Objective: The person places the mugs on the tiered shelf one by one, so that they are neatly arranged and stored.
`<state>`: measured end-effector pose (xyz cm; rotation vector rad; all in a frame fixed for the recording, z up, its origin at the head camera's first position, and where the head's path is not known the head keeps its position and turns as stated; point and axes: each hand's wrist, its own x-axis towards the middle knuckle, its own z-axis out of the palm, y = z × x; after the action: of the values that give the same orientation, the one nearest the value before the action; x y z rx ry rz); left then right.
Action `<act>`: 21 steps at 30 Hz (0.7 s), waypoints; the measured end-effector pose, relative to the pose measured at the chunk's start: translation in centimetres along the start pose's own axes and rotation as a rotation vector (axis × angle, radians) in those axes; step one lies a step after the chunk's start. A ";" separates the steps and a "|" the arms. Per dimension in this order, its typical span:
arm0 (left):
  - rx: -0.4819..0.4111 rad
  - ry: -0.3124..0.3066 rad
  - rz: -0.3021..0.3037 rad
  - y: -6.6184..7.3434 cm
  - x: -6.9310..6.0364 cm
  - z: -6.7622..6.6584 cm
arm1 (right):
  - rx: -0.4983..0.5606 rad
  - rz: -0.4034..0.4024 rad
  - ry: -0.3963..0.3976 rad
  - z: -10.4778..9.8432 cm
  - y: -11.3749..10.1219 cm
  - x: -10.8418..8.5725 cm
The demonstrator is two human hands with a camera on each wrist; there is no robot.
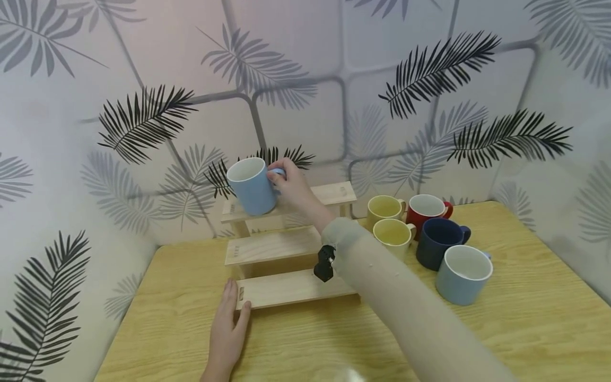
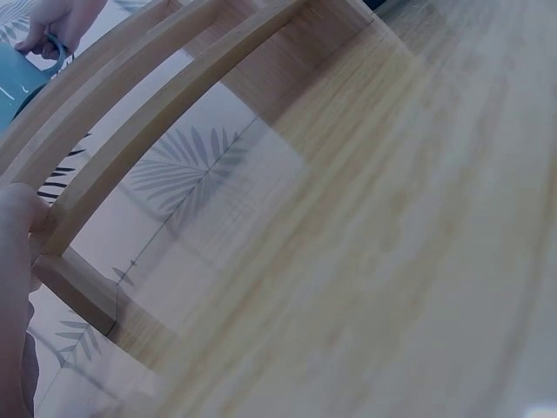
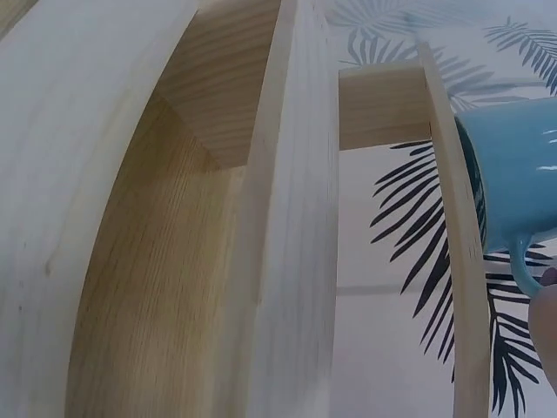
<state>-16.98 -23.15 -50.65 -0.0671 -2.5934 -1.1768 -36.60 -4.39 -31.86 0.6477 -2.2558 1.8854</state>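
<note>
A light blue mug [image 1: 253,190] is at the left end of the top step of a three-step wooden rack [image 1: 272,246], leaning slightly. My right hand [image 1: 293,185] pinches its handle from the right. Whether the mug's base touches the step, I cannot tell. In the right wrist view the mug [image 3: 515,170] appears beside the top board, with only a bit of the hand showing. My left hand [image 1: 229,323] holds the left end of the lowest step, thumb at the front edge and fingers along the side. The left wrist view shows its thumb [image 2: 19,209] against the board.
Right of the rack stand two yellow mugs [image 1: 393,233], a red mug [image 1: 422,209], a dark blue mug [image 1: 434,244] and another light blue mug [image 1: 460,281]. They share the wooden table [image 1: 305,345]. Behind is a leaf-patterned wall [image 1: 305,122].
</note>
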 end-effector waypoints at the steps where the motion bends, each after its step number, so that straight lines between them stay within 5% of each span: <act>1: 0.001 -0.001 -0.001 0.0 0.0 0.0 | -0.004 0.004 -0.012 -0.1 0.0 0.0; 12: 0.005 -0.009 -0.006 0.0 -0.1 0.1 | 0.059 0.031 -0.043 -0.5 0.9 -0.2; 21: 0.010 -0.005 0.009 -0.1 -0.1 0.0 | 0.019 -0.036 -0.052 -1.0 1.1 -0.5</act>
<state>-16.91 -23.23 -50.72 -0.0790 -2.6004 -1.1616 -36.77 -3.14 -32.81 0.7436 -2.2436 1.8971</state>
